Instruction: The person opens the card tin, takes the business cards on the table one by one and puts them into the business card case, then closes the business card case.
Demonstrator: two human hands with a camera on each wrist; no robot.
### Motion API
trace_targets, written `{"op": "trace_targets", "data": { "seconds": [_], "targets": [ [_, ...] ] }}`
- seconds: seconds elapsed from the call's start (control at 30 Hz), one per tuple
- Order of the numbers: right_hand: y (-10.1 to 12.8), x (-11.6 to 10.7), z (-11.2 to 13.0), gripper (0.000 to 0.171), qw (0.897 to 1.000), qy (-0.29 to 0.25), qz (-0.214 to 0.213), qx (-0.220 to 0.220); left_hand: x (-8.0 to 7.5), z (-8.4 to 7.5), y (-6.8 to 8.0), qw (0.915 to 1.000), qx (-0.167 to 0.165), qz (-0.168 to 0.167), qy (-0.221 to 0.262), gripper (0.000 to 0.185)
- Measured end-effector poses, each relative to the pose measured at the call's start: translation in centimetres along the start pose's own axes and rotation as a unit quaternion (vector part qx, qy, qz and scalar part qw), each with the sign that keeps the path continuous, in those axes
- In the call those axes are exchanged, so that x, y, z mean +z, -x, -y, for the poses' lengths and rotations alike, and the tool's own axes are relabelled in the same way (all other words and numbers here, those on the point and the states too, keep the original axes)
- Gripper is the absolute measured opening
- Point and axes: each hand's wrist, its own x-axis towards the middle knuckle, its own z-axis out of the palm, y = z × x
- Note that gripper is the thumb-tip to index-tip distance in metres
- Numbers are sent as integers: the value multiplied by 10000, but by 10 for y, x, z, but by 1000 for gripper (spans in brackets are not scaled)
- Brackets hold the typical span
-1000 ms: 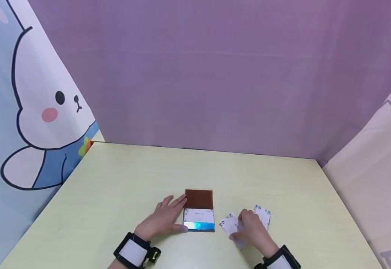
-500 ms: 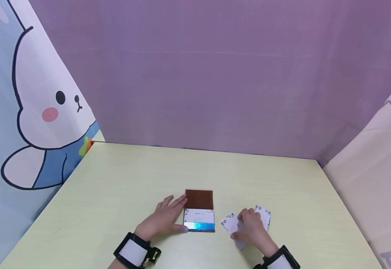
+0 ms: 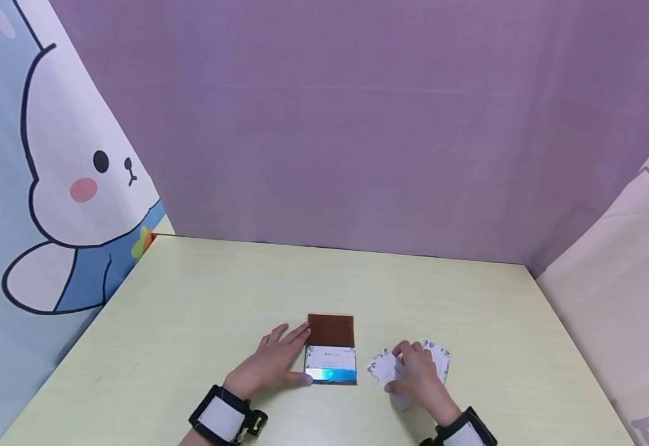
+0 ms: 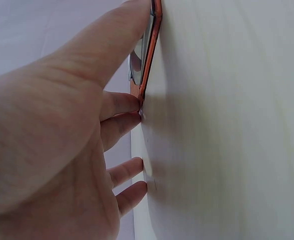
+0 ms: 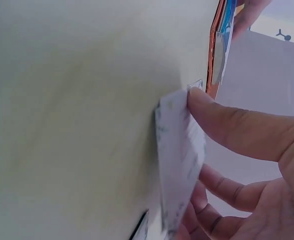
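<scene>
Left hand (image 3: 271,365) lies flat on the pale green counter (image 3: 201,297), fingers (image 3: 289,337) straight and slightly spread, resting against the left edge of the brown card holder (image 3: 330,329). Thumb tip sits at the holder's near left corner. The left wrist view shows fingertips (image 4: 131,102) touching the holder's thin orange-brown edge (image 4: 149,55); the hand presses and does not grip.

The card holder lies open near the middle of the counter's near part. Its far part is plain brown; its near part shows a white card with a blue band (image 3: 331,367) lying in it.

Right hand (image 3: 418,375) is to the right of the holder, close but apart from it. Its fingers are curled round a small stack of white cards with leafy print (image 3: 382,370), with the thumb on the top face. The right wrist view shows the stack (image 5: 179,160) tilted, one edge down at the counter, thumb (image 5: 222,120) pressed on its upper corner, other fingers behind it. Another printed card (image 3: 441,359) shows just past the hand on its far right side; whether it belongs to the held stack I cannot tell.

Both wrists carry black-and-white bands (image 3: 224,418). A purple backdrop (image 3: 357,124) stands behind, and a rabbit-print curtain (image 3: 62,179) at left.
</scene>
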Motion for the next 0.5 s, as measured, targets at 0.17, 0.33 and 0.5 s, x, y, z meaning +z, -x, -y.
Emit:
{"op": "trace_targets", "data": {
  "seconds": [0.17,0.33,0.5],
  "targets": [
    [-11,29,-17,97,9991,131,-292,-266,-1,1,1,10000,-6,-39,13,117],
    [-11,28,-10,98,9972,139,-523,-512,-1,3,1,10000,26,-68,0,117],
    [-18,32,-17,81,9941,-454,-409,-895,3,6,2,9999,78,-76,61,117]
  ]
}}
